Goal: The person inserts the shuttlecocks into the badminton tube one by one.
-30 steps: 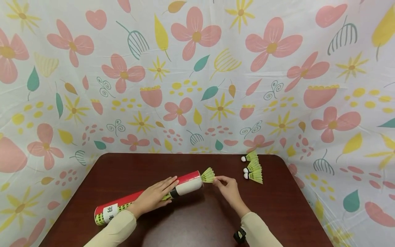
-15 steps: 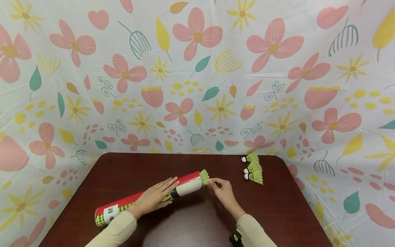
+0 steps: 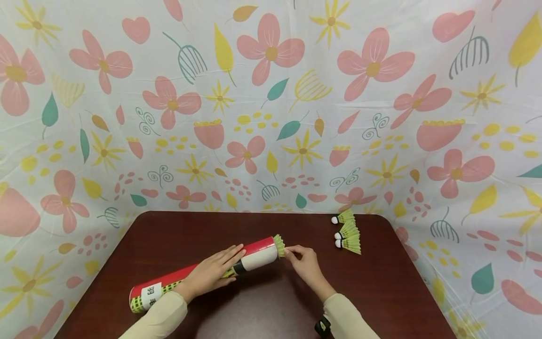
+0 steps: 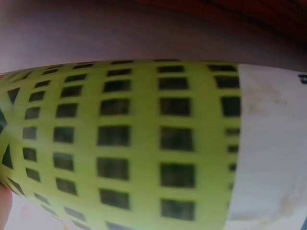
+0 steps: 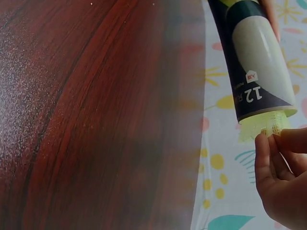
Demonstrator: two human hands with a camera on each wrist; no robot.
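Note:
A red, white and green shuttlecock tube lies at a slant on the table. My left hand holds it across the middle, fingers over the top and thumb on the near side. The tube's green and black checked print fills the left wrist view. A yellow-green shuttlecock sits mostly inside the tube's right end, only its skirt edge showing; the cork is hidden. My right hand pinches that skirt edge between thumb and fingers, as the right wrist view also shows of the shuttlecock.
Three more yellow-green shuttlecocks with white corks lie at the table's back right. The dark brown table ends at a flower-print cloth behind and at the sides. A black band is on the right wrist.
My right hand has moved left and pushed the shuttlecock deeper into the tube, so less of its skirt sticks out. The left hand and the tube have stayed in place.

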